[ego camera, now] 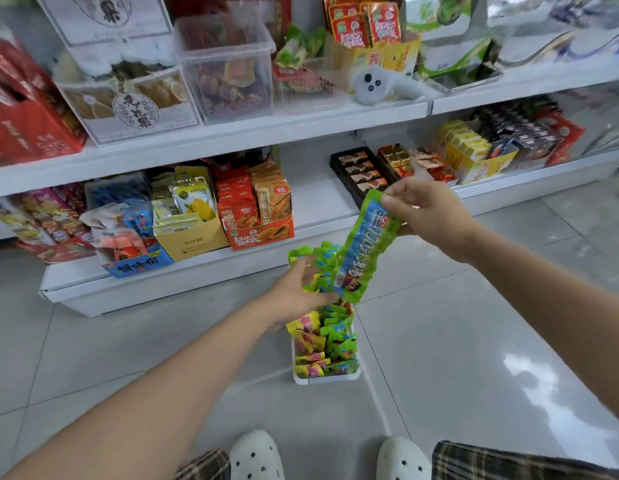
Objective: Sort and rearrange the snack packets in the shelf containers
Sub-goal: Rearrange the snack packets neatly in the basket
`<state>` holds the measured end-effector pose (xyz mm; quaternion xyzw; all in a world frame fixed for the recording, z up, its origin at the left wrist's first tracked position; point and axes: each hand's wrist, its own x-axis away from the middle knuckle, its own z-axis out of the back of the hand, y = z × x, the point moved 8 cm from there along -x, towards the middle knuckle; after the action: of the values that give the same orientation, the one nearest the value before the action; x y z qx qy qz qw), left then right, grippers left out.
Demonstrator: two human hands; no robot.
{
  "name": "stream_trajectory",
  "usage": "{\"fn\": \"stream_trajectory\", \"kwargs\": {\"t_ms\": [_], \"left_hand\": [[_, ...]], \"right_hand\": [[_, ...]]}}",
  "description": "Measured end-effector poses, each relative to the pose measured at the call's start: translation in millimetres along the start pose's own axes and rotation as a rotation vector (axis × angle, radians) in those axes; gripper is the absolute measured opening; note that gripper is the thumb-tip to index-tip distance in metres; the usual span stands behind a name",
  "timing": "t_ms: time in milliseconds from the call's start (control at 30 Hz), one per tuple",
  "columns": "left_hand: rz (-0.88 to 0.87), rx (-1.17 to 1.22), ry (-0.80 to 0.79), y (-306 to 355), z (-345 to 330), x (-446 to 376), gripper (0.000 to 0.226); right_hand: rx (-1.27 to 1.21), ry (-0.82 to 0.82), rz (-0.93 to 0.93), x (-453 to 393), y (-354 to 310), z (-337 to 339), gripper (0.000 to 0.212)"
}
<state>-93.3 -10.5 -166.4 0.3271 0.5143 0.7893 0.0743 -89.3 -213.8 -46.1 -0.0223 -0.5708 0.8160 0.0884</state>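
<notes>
Packet (366, 244) hangs above the tray (327, 377), our right hand (425, 211) pinching its top seam. Left hand (297, 289) grips more packets. We judge them light, floppy, slick; seams grip best.

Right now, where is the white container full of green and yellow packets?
The white container sits on the tiled floor at centre frame, in front of the lowest shelf, just below the left hand and its bunch of green packets.
</notes>
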Motion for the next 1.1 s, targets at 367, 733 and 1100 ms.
{"fn": "stream_trajectory", "kwargs": {"t_ms": [367, 733, 1100], "left_hand": [[-0.004, 0.534, -0.079, 52.0, -27.5, 108.7, 0.021], [0.026, 0.781, 0.090, 51.3, -17.8, 118.9, 0.026], [-0.429, -0.040, 0.362, 83.1, 7.6, 122.9, 0.043]], "right_hand": [[-0.516, -0.026, -0.163, 57.9, -32.4, -7.4, 0.008], [-0.584, 0.280, -0.301, 59.8, 0.7, 7.2, 0.009], [-0.845, 0.043, -0.372, 62.3, -9.7, -14.0, 0.048]]}}
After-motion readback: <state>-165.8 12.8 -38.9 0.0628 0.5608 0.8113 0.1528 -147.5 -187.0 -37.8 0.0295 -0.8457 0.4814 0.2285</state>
